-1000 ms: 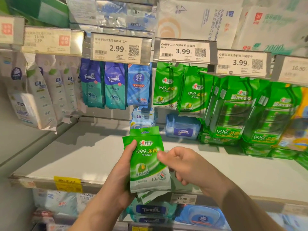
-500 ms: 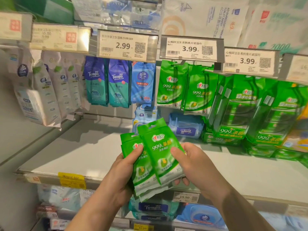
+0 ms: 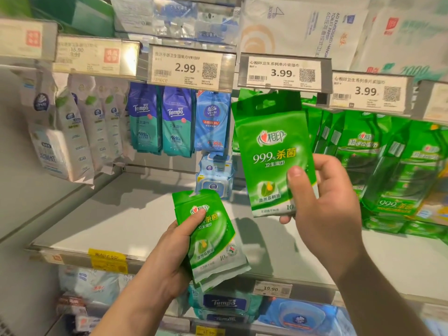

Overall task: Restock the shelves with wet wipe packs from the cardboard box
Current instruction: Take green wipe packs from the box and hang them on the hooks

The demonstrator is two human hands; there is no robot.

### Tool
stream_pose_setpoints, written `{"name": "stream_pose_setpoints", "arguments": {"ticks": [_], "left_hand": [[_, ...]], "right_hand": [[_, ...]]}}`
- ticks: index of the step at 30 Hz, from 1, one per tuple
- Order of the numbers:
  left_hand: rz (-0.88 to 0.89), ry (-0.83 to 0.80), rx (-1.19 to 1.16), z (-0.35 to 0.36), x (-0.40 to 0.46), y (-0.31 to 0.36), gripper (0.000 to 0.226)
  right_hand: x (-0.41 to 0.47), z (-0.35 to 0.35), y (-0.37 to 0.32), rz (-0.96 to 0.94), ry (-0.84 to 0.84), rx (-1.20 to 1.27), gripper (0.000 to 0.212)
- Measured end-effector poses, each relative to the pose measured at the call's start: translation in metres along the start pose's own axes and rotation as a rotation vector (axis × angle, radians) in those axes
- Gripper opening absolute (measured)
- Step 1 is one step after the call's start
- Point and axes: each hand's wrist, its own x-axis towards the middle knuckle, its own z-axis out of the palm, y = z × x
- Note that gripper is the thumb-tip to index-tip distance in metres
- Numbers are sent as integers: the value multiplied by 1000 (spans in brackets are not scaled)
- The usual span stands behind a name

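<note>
Two hands each hold green wet wipe packs in front of the shelf (image 3: 135, 214). Right hand (image 3: 322, 202) pinches a single green pack (image 3: 271, 151) by its lower right corner, thumb on the front, lifted upright just below the 3.99 price tag (image 3: 282, 72). It is glossy green with white lettering, a leaf picture and a pale bottom seal. Left hand (image 3: 174, 258) grips a small stack of like packs (image 3: 213, 238), tilted, lower down over the shelf edge.

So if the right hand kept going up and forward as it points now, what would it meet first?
Probably the green packs hanging under the 3.99 tag; the pack held by the right hand would touch first. Depth is unclear.
</note>
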Motion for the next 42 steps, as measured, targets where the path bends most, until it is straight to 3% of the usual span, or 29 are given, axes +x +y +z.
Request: {"name": "stream_pose_setpoints", "arguments": {"ticks": [5, 9, 14, 25, 27, 32, 42], "left_hand": [[-14, 4, -13, -1, 0, 0, 47], [-11, 14, -19, -4, 0, 2, 53], [-12, 20, -13, -8, -3, 4, 51], [-5, 48, -30, -11, -7, 8, 49], [-10, 48, -32, -11, -8, 8, 50], [-16, 60, -33, -13, -11, 6, 50], [7, 69, -15, -13, -15, 11, 52]], "right_hand": [[6, 2, -11, -31, 5, 56, 12], [13, 7, -12, 47, 27, 70, 43], [14, 10, -8, 70, 42, 123, 6], [11, 20, 9, 177, 39, 185, 17], [8, 20, 16, 182, -6, 177, 8], [9, 24, 28, 164, -38, 141, 20], [38, 39, 36, 251, 55, 130, 15]]}}
